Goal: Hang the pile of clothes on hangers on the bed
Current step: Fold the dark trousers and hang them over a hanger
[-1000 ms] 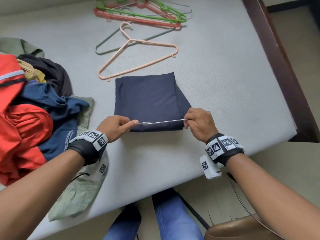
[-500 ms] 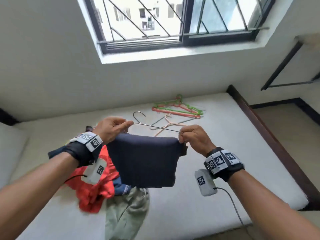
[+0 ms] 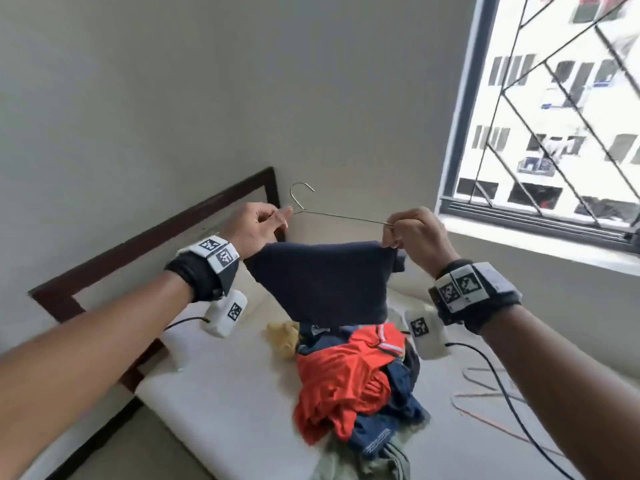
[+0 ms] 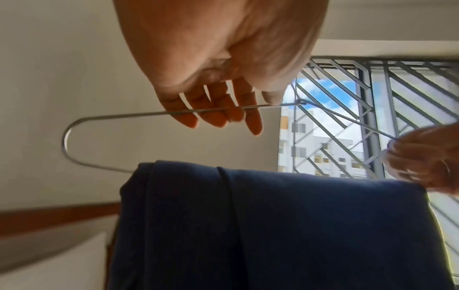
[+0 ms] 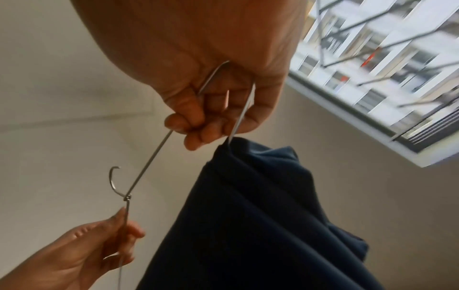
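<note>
Wire hanger [image 3: 341, 216]: held up mid-frame in the head view, thin steel, light, likely springy.
Left hand [image 3: 258, 225]: fingers pinch the wire just below the hook.
Right hand [image 3: 414, 233]: curled tight round the hanger's end bend.
Navy garment [image 3: 325, 282]: folded over the bottom bar, soft, limp; looks apt to slide sideways if the bar tips.
Best hold: the two wire ends, bar kept level.
Clothes pile [image 3: 353, 379]: on the bed [image 3: 221, 403], lower centre.

Two hands [image 3: 258, 230], one wire hanger [image 3: 341, 216], one navy garment [image 3: 322, 282] draped over it, one pile of clothes [image 3: 353, 386], one bed [image 3: 214, 393], one window [image 3: 554, 109].
</note>
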`<state>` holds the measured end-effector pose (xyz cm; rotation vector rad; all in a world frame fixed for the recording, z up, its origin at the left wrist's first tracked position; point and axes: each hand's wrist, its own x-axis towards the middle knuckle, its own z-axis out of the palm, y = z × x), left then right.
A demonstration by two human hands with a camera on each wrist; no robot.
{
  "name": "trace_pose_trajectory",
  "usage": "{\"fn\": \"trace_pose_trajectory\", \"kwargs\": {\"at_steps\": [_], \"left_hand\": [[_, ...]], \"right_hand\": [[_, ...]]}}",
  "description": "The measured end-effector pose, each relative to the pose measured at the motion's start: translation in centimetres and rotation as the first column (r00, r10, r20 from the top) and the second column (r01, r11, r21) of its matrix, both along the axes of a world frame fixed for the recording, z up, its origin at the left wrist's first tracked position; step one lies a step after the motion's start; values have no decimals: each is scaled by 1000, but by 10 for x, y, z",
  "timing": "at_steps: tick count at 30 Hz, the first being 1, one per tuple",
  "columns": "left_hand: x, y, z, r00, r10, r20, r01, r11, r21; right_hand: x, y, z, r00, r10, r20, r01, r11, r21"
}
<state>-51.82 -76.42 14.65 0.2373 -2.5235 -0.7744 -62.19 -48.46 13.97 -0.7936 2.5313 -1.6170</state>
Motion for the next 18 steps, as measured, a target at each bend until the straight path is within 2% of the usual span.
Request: {"fn": "trace_pose_trajectory", "kwargs": {"at_steps": [3,6,9,12,16,18], "left_hand": [[44,-31,25,975,137,-176,-163,977,-140],[98,-61,33,943,234,-235,-302,898,-321],[155,-87,39,951,293,-104,-309,853,-422],[211,-119,49,907,418,57,-343,808,-479],[292,-165,76,739,580,343,-388,782,-487],[335,-190,84,666,631,399,-411,756,-510]], "right_hand": [[15,-62,40,998,41,-47,-40,999,12],[40,-123,66,989,127,-70,-126,992,9],[78,-179,80,967,253,-22,-254,966,-57],[124,-234,87,908,414,63,-399,901,-169],[184,-316,96,804,583,119,-553,806,-210],[220,-355,99,746,647,155,-610,758,-229]]}}
